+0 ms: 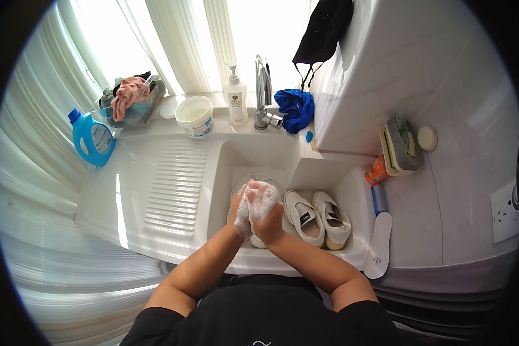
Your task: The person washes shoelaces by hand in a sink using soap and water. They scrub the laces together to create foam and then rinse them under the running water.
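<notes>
Over the left part of the white sink (214, 173), my two hands are pressed together and thick with white suds. My left hand (240, 214) is closed against the foamy white mass (262, 197), and my right hand (269, 224) curls around its other side. The foam hides whether a cloth or other soft thing is between the fingers. Clear basin-like rims show just beyond the hands. A pair of white shoes, the left shoe (303, 217) and the right shoe (332, 220), sits in the sink beside my right hand.
A ribbed washboard (176, 187) lies left. Behind stand a blue detergent bottle (93, 138), a clothes bin (134, 101), a white tub (195, 117), a pump bottle (235, 101), a faucet (263, 92) and blue cloth (296, 109). A brush (379, 199) and insole (378, 247) lie right.
</notes>
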The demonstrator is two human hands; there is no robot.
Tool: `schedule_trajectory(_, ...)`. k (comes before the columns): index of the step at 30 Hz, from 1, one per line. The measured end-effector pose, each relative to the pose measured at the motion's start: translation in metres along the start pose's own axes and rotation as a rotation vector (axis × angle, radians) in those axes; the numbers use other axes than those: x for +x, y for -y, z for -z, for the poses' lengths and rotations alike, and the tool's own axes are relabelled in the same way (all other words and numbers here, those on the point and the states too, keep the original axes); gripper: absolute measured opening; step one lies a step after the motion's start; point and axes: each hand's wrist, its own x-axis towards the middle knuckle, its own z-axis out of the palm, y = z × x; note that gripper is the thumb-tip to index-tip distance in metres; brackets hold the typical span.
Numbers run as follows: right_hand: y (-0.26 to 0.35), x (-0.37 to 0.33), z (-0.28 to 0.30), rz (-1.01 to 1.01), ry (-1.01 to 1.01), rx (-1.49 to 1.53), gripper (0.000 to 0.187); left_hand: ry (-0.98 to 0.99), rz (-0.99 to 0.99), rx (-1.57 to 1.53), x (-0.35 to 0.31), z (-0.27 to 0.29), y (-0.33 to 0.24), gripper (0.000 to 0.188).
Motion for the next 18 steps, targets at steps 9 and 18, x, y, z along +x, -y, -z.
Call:
schedule_trajectory(9,0.001,0.003,-0.015,0.129,-0.105,-0.08,0.024,0.312,0.295,-1.2,0.01,0.011,0.008,0.034)
schedule_trajectory(18,0.021,-0.009,-0.009,0.192,0.078,-0.015,0.016,0.294,0.122,-1.346,0.006,0.007,0.037,0.03)
